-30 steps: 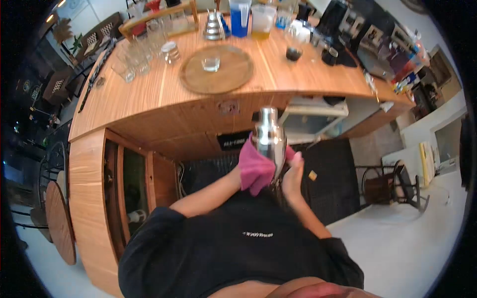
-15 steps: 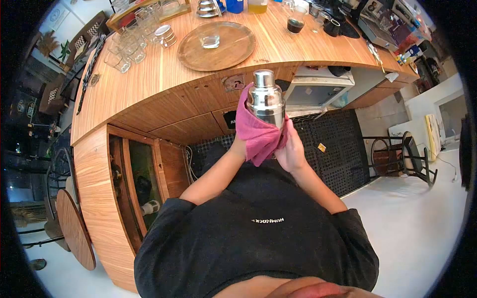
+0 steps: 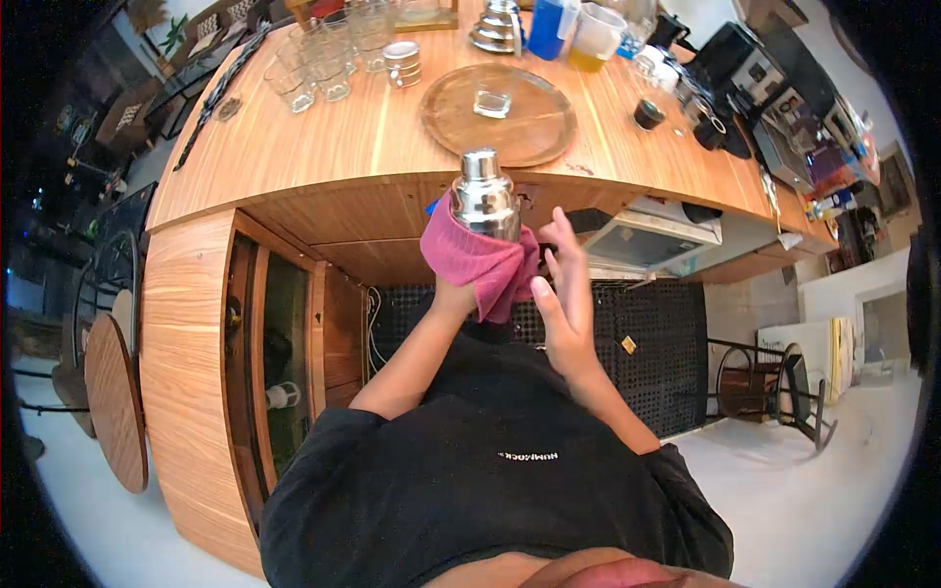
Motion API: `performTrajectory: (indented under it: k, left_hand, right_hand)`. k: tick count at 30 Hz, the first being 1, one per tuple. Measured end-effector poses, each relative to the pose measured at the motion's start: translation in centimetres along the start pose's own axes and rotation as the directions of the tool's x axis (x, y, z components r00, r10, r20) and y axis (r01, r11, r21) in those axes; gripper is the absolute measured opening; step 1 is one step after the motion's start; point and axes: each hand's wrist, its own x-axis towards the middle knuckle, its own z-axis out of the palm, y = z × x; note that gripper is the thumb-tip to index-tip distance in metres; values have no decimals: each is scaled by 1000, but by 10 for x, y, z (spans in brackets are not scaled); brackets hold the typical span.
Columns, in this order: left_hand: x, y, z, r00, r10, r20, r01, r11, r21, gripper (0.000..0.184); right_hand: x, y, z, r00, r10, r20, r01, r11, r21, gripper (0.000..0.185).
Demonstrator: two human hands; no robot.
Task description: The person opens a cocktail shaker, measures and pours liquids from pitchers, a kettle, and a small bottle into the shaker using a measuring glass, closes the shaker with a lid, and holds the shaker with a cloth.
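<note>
A shiny metal cocktail shaker (image 3: 484, 201) stands nearly upright in front of my body, its lower part wrapped in a pink cloth (image 3: 475, 257). My left hand (image 3: 454, 296) grips the shaker through the cloth, which covers most of its fingers. Just to the right, my right hand (image 3: 567, 299) is open, with fingers apart and raised beside the cloth. It holds nothing. Beyond the shaker, on the counter, a round wooden tray (image 3: 451, 116) carries a small clear glass (image 3: 492, 102).
Several clear glasses (image 3: 333, 73) and a striped mug (image 3: 402, 65) stand at the counter's back left. A metal kettle (image 3: 497, 27), a blue pitcher (image 3: 551, 29) and a small glass of dark liquid (image 3: 648, 115) are farther right. A black rubber mat (image 3: 652, 363) covers the floor.
My right hand has let go of the cloth-wrapped shaker and opened beside it. The view has turned, so the shaker and left hand appear farther left and the tray farther right.
</note>
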Motion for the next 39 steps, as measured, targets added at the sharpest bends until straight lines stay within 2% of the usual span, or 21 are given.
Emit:
performTrajectory:
  k: [2, 4, 6, 7, 11, 13, 14, 16, 17, 18, 21, 22, 24, 26, 28, 29, 32, 34, 36, 37, 39]
  left_hand:
    - [-2, 10, -7, 1000, -15, -27, 17, 997, 69, 51]
    - [3, 6, -19, 994, -84, 72, 80, 995, 58, 66]
    - [5, 4, -30, 981, -27, 192, -38, 944, 328, 66]
    - [6, 3, -31, 976, -136, 169, 85, 956, 281, 66]
    - [-4, 15, -54, 987, -123, 106, 102, 978, 185, 66]
    - [-3, 16, -63, 961, -274, -41, 257, 827, 501, 58]
    - [-10, -1, -71, 960, -276, -49, 262, 821, 507, 58]
    - [-34, -58, -95, 915, -403, -14, 401, 914, -62, 53]
    - [-31, -70, -104, 914, -397, 88, 390, 917, 82, 51]
    - [-34, -88, -109, 915, -395, 84, 389, 918, 82, 51]
    - [-37, -121, -115, 989, -100, 106, 83, 985, 152, 58]
    - [-25, -77, -100, 962, -226, 152, 223, 974, 36, 61]
    - [-23, -40, -96, 945, -321, 66, 324, 887, -330, 58]
    - [-31, -29, -103, 987, -154, 47, 160, 969, -190, 49]
    - [-37, -11, -103, 987, -158, 11, 158, 981, -110, 47]
    - [-42, -9, -105, 974, -228, -7, 222, 952, -210, 50]
    - [-48, 8, -109, 969, -244, -20, 238, 958, -161, 55]
    - [-54, 9, -113, 970, -236, -50, 222, 956, -193, 58]
    - [-58, 8, -116, 971, -231, -60, 218, 961, -169, 56]
    - [-58, 7, -121, 986, -165, -27, 164, 985, -45, 53]
    - [-58, 7, -120, 988, -149, -47, 146, 986, -78, 51]
  right_hand:
    - [21, 16, 4, 999, -12, -33, 13, 999, 47, 79]
    - [43, 28, 10, 994, 48, 99, -57, 995, 87, 93]
    - [56, 42, 18, 983, 35, 182, -56, 992, 110, 98]
    - [61, 39, 23, 984, 29, 173, -47, 994, 103, 104]
    - [65, 61, 48, 980, 56, 192, -98, 971, 216, 109]
    - [66, 62, 62, 992, 73, 102, -103, 939, 328, 107]
    - [68, 65, 66, 992, 73, 107, -105, 935, 338, 107]
    - [69, 74, 72, 993, 106, 52, -117, 943, 311, 105]
    - [67, 78, 77, 994, 113, 3, -108, 940, 323, 102]
    - [64, 87, 81, 994, 112, 7, -108, 940, 324, 102]
    - [57, 94, 91, 972, -227, -53, 227, 974, 2, 98]
    - [53, 99, 93, 958, -285, -10, 283, 955, -89, 96]
    - [52, 100, 105, 926, -371, 73, 372, 928, -2, 98]
    - [54, 98, 114, 884, -453, 113, 437, 888, 141, 96]
    - [54, 92, 119, 857, -491, 158, 466, 869, 167, 95]
    - [51, 91, 124, 854, -495, 157, 469, 865, 177, 95]
    - [49, 86, 135, 884, -455, 103, 443, 888, 121, 87]
    - [50, 76, 138, 873, -458, 170, 461, 887, 20, 85]
    - [47, 76, 140, 861, -463, 211, 471, 882, 16, 85]
    - [45, 74, 141, 863, -463, 204, 470, 883, 18, 85]
    - [42, 70, 143, 855, -471, 217, 476, 879, 31, 86]
